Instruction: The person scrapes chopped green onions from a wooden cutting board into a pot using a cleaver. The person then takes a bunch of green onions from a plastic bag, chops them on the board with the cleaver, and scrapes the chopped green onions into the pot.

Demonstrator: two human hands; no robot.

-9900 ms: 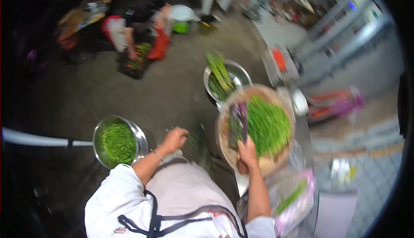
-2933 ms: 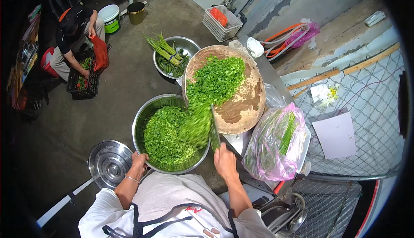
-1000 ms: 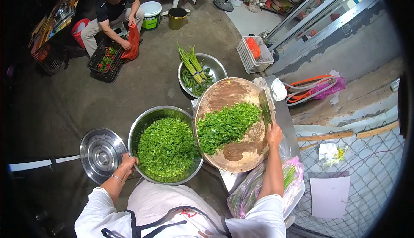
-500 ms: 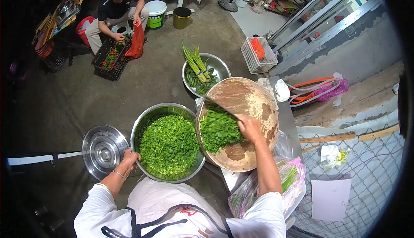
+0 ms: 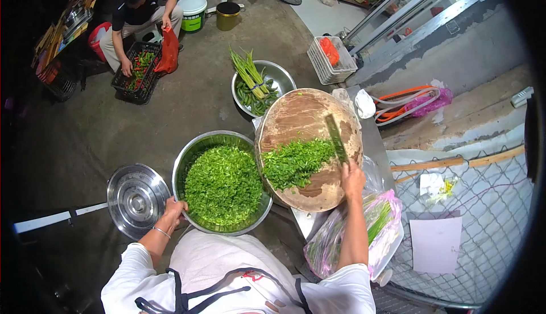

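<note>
My left hand [image 5: 176,210] grips the near left rim of a large metal bowl [image 5: 261,216]. Chopped greens [image 5: 223,184] fill much of that bowl. With my right hand [image 5: 352,178] I hold a cleaver [image 5: 336,138], its blade pointing away from me, over the right part of a round wooden chopping board [image 5: 290,112]. More chopped greens [image 5: 296,163] lie in a heap on the board, left of the blade and reaching to the board's left edge beside the bowl. The handle is hidden inside my closed fingers.
A metal bowl [image 5: 290,76] with long beans and green peppers stands beyond the board. Bagged greens [image 5: 378,217] lie at right. A metal lid [image 5: 136,197] is at left. A co-worker [image 5: 142,9] sits by a black crate [image 5: 149,86] of peppers, beside a white crate [image 5: 333,72] farther right.
The cleaver has moved right across the board, from the greens near the bowl to their right side. My left hand stays on the rim. The co-worker's hand has reached lower into the crate.
</note>
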